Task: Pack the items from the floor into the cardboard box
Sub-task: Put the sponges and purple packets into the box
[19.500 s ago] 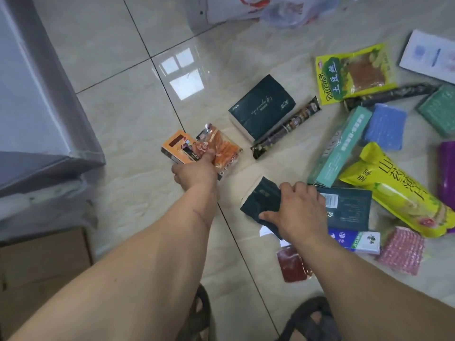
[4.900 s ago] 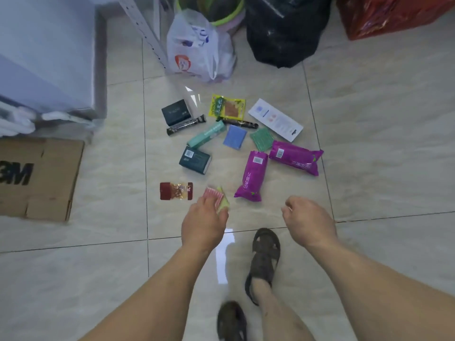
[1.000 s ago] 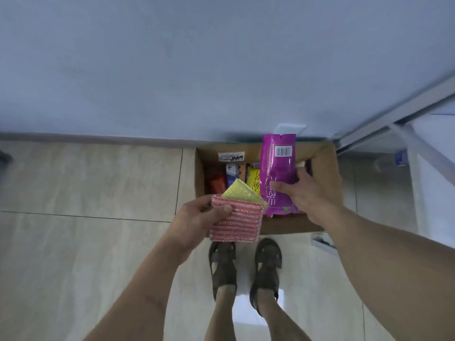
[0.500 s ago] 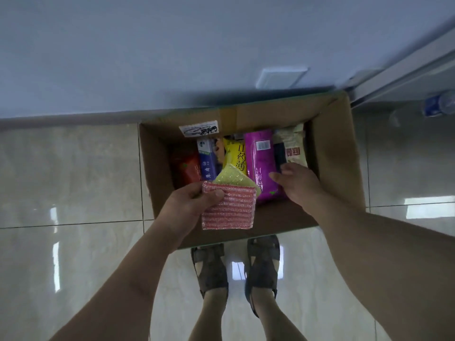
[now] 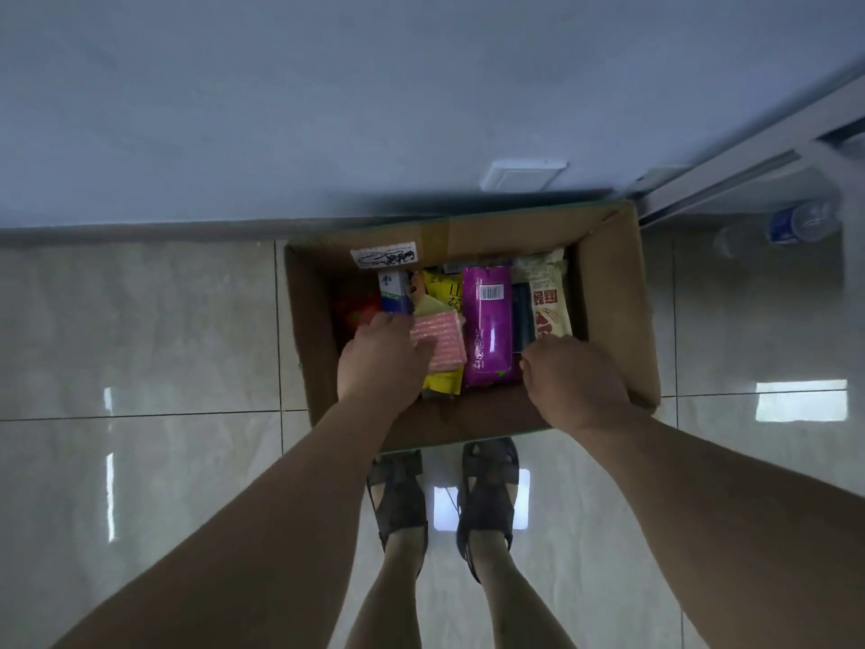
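The open cardboard box (image 5: 608, 297) stands on the tiled floor against the wall, right in front of my feet. Inside lie a purple packet (image 5: 489, 330), a yellow packet (image 5: 442, 292), a beige packet with red characters (image 5: 547, 297), a blue-and-white carton (image 5: 395, 295) and a red packet (image 5: 355, 311). My left hand (image 5: 379, 363) is down in the box, gripping a pink scouring pad (image 5: 444, 339) that rests on the yellow packet. My right hand (image 5: 575, 381) hovers over the box's near right corner, fingers curled, holding nothing.
A pale wall with a white plate (image 5: 524, 175) rises behind the box. A metal frame rail (image 5: 749, 166) and a plastic bottle (image 5: 800, 222) are at the right. My sandalled feet (image 5: 444, 494) stand at the box's near edge.
My left hand has lowered the pink pad into the box. My right hand has let go of the purple packet, which now lies in the box, and drawn back.
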